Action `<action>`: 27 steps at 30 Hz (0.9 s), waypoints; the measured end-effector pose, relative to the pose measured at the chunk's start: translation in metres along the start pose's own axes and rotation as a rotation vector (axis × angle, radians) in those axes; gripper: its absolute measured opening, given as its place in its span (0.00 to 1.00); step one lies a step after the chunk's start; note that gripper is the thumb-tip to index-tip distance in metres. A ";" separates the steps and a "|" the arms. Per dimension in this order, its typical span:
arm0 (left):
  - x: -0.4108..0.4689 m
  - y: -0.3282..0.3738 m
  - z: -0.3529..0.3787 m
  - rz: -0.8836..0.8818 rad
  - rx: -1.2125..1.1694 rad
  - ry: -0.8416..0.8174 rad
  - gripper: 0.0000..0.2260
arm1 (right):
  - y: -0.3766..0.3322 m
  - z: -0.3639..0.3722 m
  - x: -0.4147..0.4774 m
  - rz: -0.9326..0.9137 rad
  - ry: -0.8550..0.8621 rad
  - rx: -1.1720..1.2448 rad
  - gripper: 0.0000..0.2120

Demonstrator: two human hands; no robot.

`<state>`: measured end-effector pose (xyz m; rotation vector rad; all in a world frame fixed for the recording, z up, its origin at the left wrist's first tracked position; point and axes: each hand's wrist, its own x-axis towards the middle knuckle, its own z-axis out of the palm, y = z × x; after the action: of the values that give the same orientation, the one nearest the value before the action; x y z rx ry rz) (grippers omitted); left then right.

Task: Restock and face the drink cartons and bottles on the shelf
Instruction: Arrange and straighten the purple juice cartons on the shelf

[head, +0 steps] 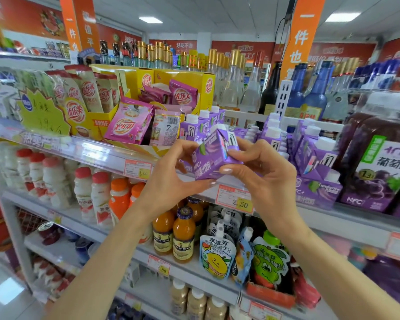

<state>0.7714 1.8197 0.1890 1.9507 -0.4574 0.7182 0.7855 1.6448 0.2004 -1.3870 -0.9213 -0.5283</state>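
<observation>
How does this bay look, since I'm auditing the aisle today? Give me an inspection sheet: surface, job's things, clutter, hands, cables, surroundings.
Surface: top shelf is stocked; price tags sit on its front rail.
Job's things: purple carton held tilted in front of the shelf; matching cartons stand behind it, and those at right lean; grape juice bottle faces forward.
Clutter: pink sachets spill from a yellow display box.
Hands: left hand and right hand both grip the purple carton.
Cables: one dark cable beside the orange banner.
Surroundings: liquor bottles behind; orange drink bottles below.
</observation>
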 end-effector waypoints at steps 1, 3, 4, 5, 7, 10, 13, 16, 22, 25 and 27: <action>0.000 0.000 0.000 -0.002 0.003 0.002 0.25 | -0.001 0.000 -0.001 0.015 0.004 0.010 0.14; -0.001 0.001 0.000 0.000 0.007 0.000 0.25 | -0.006 0.001 -0.002 0.043 0.013 0.001 0.11; -0.001 0.001 0.000 0.000 0.006 -0.002 0.25 | -0.008 0.000 -0.003 0.045 0.011 -0.024 0.11; -0.001 0.000 0.000 0.000 0.005 -0.004 0.26 | -0.010 0.001 -0.002 0.037 -0.002 -0.055 0.11; -0.002 -0.002 0.001 0.001 0.007 -0.015 0.26 | -0.013 0.001 -0.002 0.007 -0.038 -0.110 0.11; -0.005 -0.001 0.001 0.004 0.007 -0.030 0.26 | -0.013 0.000 -0.004 0.064 -0.022 -0.089 0.09; -0.007 0.002 -0.003 0.000 0.012 -0.008 0.25 | -0.018 -0.007 0.000 0.154 -0.063 -0.073 0.15; -0.008 0.005 -0.008 0.038 0.063 -0.010 0.27 | -0.027 -0.018 0.014 0.206 -0.163 -0.006 0.18; -0.012 0.007 -0.013 0.116 0.151 -0.064 0.28 | -0.029 -0.019 0.029 0.168 -0.259 -0.139 0.11; -0.012 0.008 -0.020 0.180 0.214 -0.062 0.25 | -0.030 -0.024 0.033 0.167 -0.271 -0.163 0.05; -0.012 0.008 -0.024 0.227 0.269 -0.072 0.23 | -0.032 -0.027 0.037 0.197 -0.341 -0.285 0.10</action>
<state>0.7506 1.8371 0.1950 2.2035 -0.6622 0.8936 0.7871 1.6209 0.2507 -1.8442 -0.9926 -0.2832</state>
